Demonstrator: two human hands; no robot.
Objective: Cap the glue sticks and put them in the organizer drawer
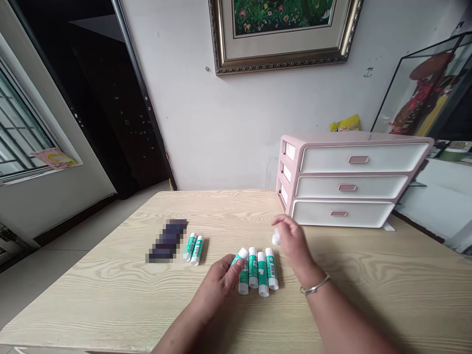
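My left hand [223, 275] is closed around a green-and-white glue stick [242, 253], its white end pointing up and to the right. Several similar glue sticks [262, 275] lie side by side on the table, just right of and partly under that hand. My right hand [293, 241] is to the right of the row, fingers curled at a small white cap [276, 239]; its grip is partly hidden. Further left, two more glue sticks [197, 250] lie together.
A dark pixelated patch [167, 241] covers something left of the two glue sticks. On the wooden table [121, 285], a pink-and-white drawer unit [346, 187] stands at the back right, with a yellow packet [345, 123] behind its top. A framed picture [283, 56] hangs on the wall.
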